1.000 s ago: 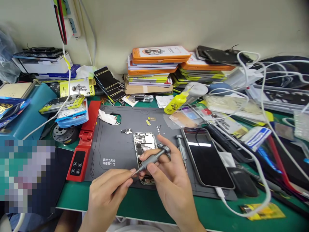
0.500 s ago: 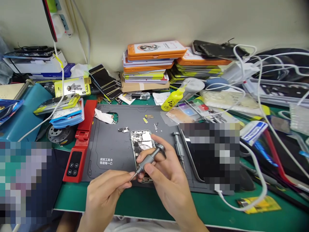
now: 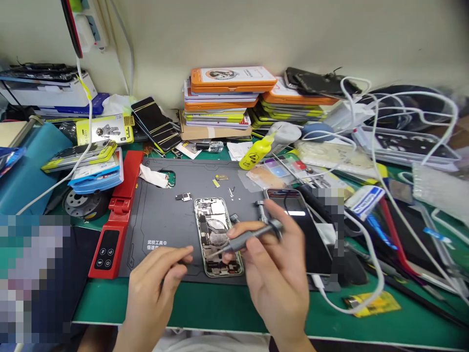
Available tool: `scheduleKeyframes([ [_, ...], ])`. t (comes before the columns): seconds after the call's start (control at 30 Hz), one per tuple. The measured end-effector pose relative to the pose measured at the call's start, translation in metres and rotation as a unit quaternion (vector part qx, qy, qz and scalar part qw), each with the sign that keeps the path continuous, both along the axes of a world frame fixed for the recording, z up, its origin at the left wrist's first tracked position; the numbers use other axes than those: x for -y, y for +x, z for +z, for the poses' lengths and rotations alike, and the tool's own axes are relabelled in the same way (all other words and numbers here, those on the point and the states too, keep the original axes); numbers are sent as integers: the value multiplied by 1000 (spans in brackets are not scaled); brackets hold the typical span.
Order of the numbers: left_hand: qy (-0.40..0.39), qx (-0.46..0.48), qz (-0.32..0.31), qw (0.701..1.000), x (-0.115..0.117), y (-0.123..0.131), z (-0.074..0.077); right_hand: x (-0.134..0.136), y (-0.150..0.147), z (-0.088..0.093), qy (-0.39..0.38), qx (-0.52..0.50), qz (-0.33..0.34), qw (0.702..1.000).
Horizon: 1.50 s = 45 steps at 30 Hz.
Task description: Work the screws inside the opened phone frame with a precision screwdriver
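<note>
In the head view a grey precision screwdriver (image 3: 252,234) lies in my right hand (image 3: 278,274), gripped between thumb and fingers. Its thin tip points left, over the lower part of an opened phone (image 3: 216,232); whether it touches cannot be told. The phone's bare inside faces up, showing its boards and a round coil. To the left of the phone, my left hand (image 3: 157,281) is held with fingers bent, thumb apart and nothing visible between them. A small dark metal part (image 3: 183,196) sits up and left of the phone, and tiny screws (image 3: 231,191) are near its top right.
A grey work mat (image 3: 164,210) covers the green table, with a red device (image 3: 106,249) along its left side. At right are a second screwdriver (image 3: 261,210) and a dark-screened tablet (image 3: 304,234) with a white cable (image 3: 373,288). Boxes (image 3: 230,78) and a yellow bottle (image 3: 256,151) stand behind.
My right hand has moved right with the screwdriver, whose tip has left my left fingers. My left hand has drawn slightly left and its fingers have parted. More of the phone shows.
</note>
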State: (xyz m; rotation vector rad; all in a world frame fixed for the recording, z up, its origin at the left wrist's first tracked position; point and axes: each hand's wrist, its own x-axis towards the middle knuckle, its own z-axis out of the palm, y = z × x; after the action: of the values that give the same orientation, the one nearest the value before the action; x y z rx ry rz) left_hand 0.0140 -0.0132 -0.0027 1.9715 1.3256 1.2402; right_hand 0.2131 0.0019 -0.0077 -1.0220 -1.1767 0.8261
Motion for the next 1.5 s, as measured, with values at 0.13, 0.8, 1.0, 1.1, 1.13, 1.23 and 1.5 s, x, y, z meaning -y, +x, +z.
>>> scheduleKeyframes([
  [0.13, 5, -53, -4, 999, -2, 5, -1, 1, 1, -12, 166, 206, -57, 963],
  [0.8, -10, -104, -49, 993, 2, 6, -6, 0, 3, -13, 176, 354, -4, 918],
  [1.0, -8, -109, -45, 993, 2, 6, -8, -4, 5, 3, 193, 400, -31, 895],
  [1.1, -9, -110, -48, 993, 3, 6, -8, -2, 4, 6, 203, 403, -67, 890],
  [1.13, -8, -111, -48, 993, 3, 6, -8, -2, 4, 6, 203, 408, -72, 887],
  [1.23, -3, -112, -48, 993, 3, 5, -10, -2, 3, 8, 198, 399, -56, 893],
  [1.5, 5, -108, -44, 993, 2, 5, -11, -4, 0, 6, 219, 386, -64, 894],
])
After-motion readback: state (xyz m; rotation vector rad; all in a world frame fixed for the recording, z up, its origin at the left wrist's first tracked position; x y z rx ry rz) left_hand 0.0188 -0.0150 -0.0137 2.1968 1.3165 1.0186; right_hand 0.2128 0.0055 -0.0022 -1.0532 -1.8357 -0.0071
